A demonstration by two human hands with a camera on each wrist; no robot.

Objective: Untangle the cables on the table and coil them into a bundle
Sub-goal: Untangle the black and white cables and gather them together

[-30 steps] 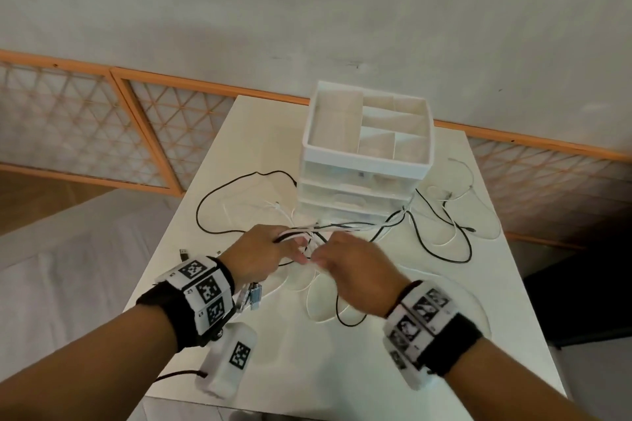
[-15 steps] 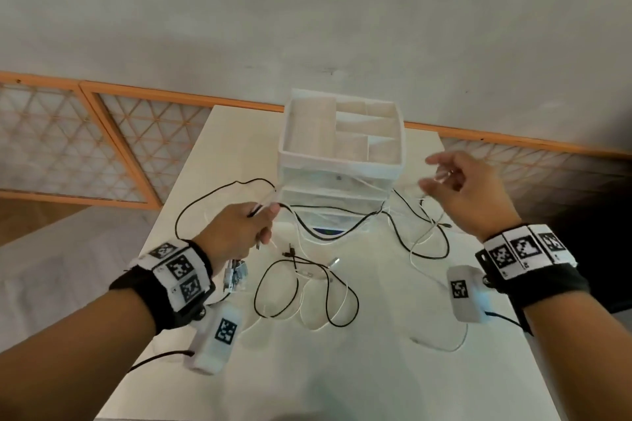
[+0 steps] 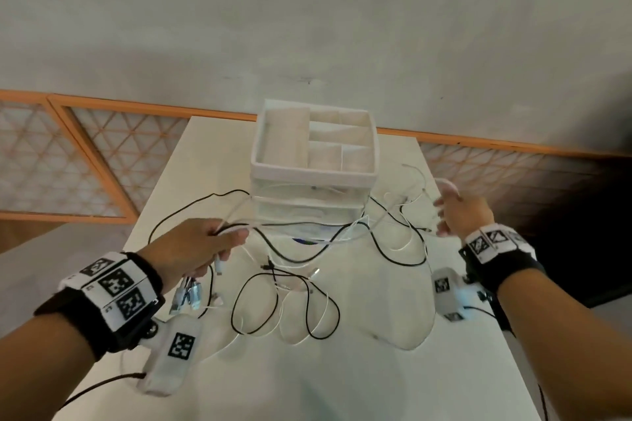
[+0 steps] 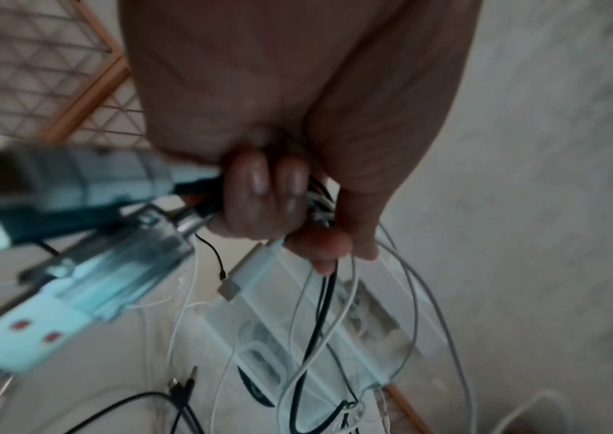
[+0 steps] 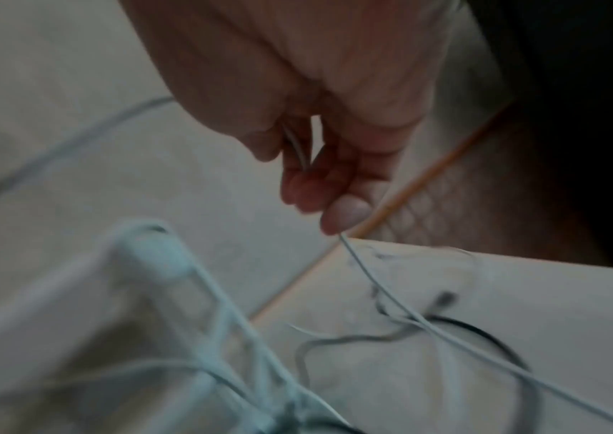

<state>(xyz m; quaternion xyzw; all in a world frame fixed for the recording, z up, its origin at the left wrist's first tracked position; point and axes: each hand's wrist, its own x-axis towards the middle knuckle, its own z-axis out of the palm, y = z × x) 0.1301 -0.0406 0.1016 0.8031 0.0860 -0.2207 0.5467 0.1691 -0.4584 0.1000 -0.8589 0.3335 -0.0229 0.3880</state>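
Thin black cables (image 3: 287, 301) and white cables (image 3: 403, 215) lie tangled across the white table (image 3: 342, 379) in front of the drawer organiser. My left hand (image 3: 219, 243) is held above the table's left side and grips a bunch of black and white cables (image 4: 320, 205) in curled fingers, with a white plug (image 4: 249, 273) hanging below them. My right hand (image 3: 455, 212) is raised at the right near the table's edge. There it pinches a single thin white cable (image 5: 379, 282) that runs down into the tangle.
A white stacked drawer organiser (image 3: 314, 161) with open top compartments stands mid-table behind the cables. An orange-framed lattice panel (image 3: 85, 161) runs along the wall behind. The table's right edge (image 3: 478, 284) is close under my right wrist.
My hands have moved apart from the middle of the tangle. The left stays low at the left with its bunch; the right has swung out to the right, drawing one white cable along.
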